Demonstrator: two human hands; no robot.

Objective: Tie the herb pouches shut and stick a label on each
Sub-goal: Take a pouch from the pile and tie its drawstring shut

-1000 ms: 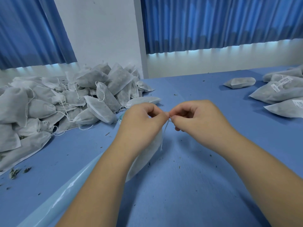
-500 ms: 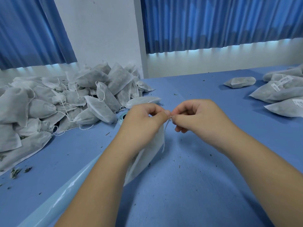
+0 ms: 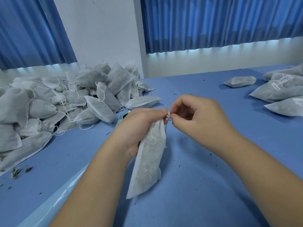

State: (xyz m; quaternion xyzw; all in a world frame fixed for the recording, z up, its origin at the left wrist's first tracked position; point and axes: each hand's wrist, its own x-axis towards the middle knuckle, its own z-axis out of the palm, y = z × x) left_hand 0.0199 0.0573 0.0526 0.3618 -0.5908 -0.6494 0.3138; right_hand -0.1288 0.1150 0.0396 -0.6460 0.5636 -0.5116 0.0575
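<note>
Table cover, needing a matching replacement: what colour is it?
The table cover is plain blue, best seen in the head view.

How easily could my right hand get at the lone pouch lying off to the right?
Probably yes, once freed: the right hand pinches the string of the held pouch, but nothing bulky lies between it and the lone pouch.

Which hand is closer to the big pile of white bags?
Left. The left hand grips a pouch just right of the pile; the right hand pinches its string farther right.
</note>
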